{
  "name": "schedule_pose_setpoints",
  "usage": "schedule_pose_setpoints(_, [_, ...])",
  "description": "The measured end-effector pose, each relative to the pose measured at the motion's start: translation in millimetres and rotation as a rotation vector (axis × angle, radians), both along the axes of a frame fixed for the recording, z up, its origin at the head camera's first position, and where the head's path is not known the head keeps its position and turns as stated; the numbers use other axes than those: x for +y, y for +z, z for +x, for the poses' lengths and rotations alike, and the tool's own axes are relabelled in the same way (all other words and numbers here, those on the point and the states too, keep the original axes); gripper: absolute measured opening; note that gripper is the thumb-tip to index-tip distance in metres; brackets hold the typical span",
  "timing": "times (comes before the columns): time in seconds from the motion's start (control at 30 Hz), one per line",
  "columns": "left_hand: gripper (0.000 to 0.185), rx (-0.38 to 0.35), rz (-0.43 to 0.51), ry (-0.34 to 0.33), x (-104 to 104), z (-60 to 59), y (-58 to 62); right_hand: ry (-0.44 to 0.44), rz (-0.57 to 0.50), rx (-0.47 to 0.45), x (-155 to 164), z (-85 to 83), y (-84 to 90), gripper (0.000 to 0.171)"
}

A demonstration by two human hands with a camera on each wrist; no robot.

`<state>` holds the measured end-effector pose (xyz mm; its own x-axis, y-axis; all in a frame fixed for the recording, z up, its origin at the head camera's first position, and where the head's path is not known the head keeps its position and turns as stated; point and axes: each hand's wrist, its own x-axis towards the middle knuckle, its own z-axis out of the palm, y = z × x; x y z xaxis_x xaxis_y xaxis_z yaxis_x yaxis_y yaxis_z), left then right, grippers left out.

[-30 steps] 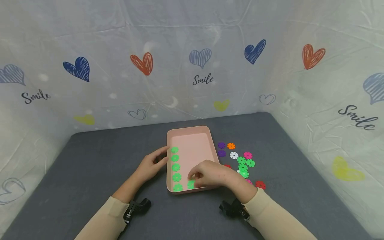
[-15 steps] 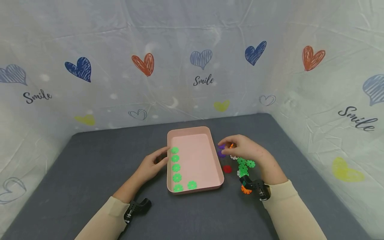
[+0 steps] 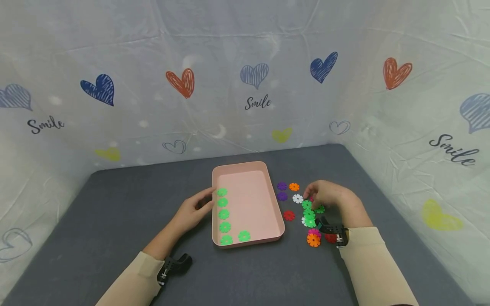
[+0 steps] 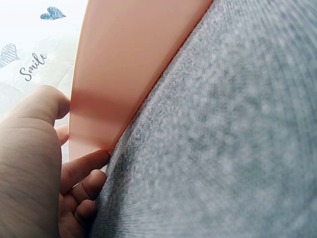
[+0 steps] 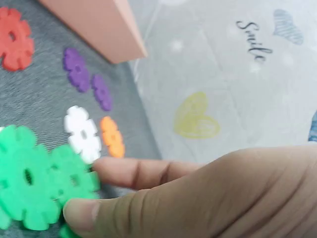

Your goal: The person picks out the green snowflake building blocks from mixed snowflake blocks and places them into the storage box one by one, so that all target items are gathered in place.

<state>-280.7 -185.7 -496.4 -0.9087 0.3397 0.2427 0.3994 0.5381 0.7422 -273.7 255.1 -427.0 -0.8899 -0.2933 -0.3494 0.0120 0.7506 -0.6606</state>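
Observation:
In the head view, a pink tray (image 3: 249, 204) holds several green flower-shaped discs (image 3: 224, 214) in a column along its left side, and another green disc (image 3: 244, 236) lies near its front edge. My left hand (image 3: 194, 212) rests its fingers against the tray's left wall, as the left wrist view also shows on the pink wall (image 4: 119, 59). To the right of the tray, my right hand (image 3: 329, 195) is at a cluster of green discs (image 3: 308, 212). In the right wrist view its thumb and a straight finger are at the edges of a green disc (image 5: 74, 173), spread apart.
Around the green cluster lie purple discs (image 3: 282, 196), a white disc (image 3: 297, 198), a red disc (image 3: 289, 215) and orange discs (image 3: 314, 240). A dark cloth (image 3: 245, 272) covers the table. Behind it hangs a pale sheet (image 3: 214, 114) printed with hearts.
My right hand has left the green disc at the tray's front, crossed over the purple and orange discs, and come down to the green cluster. My left hand has stayed at the tray.

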Motion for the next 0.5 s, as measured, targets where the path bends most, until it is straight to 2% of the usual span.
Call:
schedule_pose_setpoints(0.13, [0.049,-0.007,0.002,-0.005,-0.2,0.0,0.1,-0.001,-0.009,-0.023,1.0,-2.3,-5.2,0.03])
schedule_pose_setpoints(0.27, [0.05,-0.007,0.003,-0.012,0.1,0.1,0.8,-0.003,-0.006,-0.01,3.7,-4.3,-6.5,0.02])
schedule_pose_setpoints(0.37, [0.05,-0.002,0.0,-0.011,0.0,0.3,1.2,-0.006,-0.032,0.013,7.7,-3.3,-3.1,0.012])
schedule_pose_setpoints(0.5, [0.05,0.0,-0.006,-0.01,-1.2,0.3,0.8,-0.012,-0.115,0.078,12.0,1.9,7.4,0.015])
